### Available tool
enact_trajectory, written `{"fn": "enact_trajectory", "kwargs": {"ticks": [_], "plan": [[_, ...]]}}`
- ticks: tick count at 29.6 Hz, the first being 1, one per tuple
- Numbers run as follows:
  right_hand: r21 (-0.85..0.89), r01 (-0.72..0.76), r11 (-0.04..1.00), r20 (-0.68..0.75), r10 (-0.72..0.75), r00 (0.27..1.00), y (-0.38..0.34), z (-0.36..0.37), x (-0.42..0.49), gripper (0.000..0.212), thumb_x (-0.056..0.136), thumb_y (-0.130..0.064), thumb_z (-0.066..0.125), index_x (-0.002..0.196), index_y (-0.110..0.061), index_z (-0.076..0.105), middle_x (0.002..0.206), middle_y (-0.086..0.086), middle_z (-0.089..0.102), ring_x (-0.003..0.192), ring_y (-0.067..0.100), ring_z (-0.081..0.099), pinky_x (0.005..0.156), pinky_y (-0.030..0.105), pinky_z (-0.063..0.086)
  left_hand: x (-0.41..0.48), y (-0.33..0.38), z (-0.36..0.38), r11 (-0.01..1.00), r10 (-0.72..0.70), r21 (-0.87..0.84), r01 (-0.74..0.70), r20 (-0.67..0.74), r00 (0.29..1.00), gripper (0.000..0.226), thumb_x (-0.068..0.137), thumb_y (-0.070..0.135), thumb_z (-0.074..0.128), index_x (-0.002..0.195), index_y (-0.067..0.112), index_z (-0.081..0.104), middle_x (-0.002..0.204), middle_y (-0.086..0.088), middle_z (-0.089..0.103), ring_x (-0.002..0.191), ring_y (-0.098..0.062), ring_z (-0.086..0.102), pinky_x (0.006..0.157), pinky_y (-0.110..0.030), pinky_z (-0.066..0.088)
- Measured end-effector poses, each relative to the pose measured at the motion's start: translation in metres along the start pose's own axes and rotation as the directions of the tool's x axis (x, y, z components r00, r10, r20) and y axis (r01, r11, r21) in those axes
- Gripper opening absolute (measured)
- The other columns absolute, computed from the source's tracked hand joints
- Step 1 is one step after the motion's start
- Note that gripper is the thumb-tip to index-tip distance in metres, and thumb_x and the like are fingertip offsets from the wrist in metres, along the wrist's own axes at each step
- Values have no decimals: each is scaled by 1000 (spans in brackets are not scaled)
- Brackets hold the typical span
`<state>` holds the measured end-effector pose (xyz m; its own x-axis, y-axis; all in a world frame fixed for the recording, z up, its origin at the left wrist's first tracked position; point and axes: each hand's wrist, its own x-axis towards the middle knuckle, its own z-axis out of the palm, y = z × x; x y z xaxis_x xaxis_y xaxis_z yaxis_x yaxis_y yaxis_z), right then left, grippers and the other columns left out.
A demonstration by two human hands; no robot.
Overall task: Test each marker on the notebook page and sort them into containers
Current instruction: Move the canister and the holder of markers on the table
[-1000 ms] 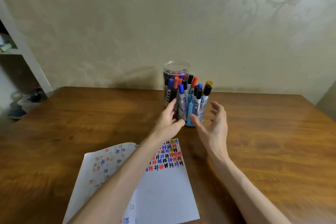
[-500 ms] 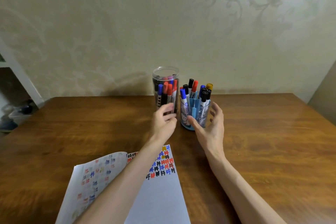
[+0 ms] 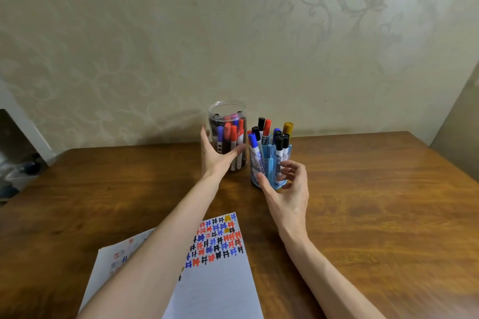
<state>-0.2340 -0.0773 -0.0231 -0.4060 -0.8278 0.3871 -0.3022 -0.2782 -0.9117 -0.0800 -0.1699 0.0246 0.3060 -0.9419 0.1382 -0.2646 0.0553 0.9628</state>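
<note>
At the far edge of the wooden table (image 3: 375, 202), whose surface is glossy brown with visible grain, two containers stand side by side, near but not touching. The left container is a clear plastic jar (image 3: 227, 114), cylindrical, open-topped, with a ribbed neck; it holds capped markers (image 3: 233, 137) upright, with red, blue, black and pink caps. The right container is a blue plastic pen holder (image 3: 270, 166), round, with transparent walls and opaque vertical ribs; its markers (image 3: 279, 142) stand above the rim with black, red, blue and yellow-brown caps and white printed barrels. The left hand (image 3: 216, 156) spans the lower wall of the jar: fingers (image 3: 204, 134) straight on its left side, thumb (image 3: 237, 151) spread wide across its front; whether it presses cannot be determined. The right hand (image 3: 290, 197) sits at the front of the pen holder, fingers loosely curled and apart, thumb extended toward the base; contact cannot be confirmed. The notebook (image 3: 220, 285) lies open at the near edge, partly under the left forearm, its pale matte page bearing rows of small hash-shaped test marks (image 3: 217, 241) in red, blue, black and yellow-brown. The wall (image 3: 233, 33) behind carries embossed beige floral wallpaper.
</note>
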Motion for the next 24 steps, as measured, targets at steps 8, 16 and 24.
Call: {"fn": "enact_trajectory", "kwargs": {"ticks": [8,16,24], "plan": [[-19,71,997,48,-70,996,6,-5,0,45,87,-33,85,121,-31,56,118,-12,56,105,-2,58,79,7,49,5,-2,13,999,-23,41,24,-13,1000,113,72,37,93,161,22,24,162,-8,36,151,-31,34,118,-53,34],[-63,143,988,93,-137,986,8,-4,-1,28,92,-24,79,110,-32,59,106,-19,59,93,4,65,78,16,56,-26,-15,-29,1000,-10,-15,10,-1,1000,109,63,37,99,152,26,38,151,1,51,138,-20,50,110,-41,44],[122,-192,974,452,118,884,-26,21,-10,70,86,-67,69,144,-32,49,130,-19,59,117,0,62,88,14,52,-66,-13,-95,965,9,-261,21,114,993,96,55,45,101,138,33,54,130,6,70,126,-15,63,115,-46,43]]}}
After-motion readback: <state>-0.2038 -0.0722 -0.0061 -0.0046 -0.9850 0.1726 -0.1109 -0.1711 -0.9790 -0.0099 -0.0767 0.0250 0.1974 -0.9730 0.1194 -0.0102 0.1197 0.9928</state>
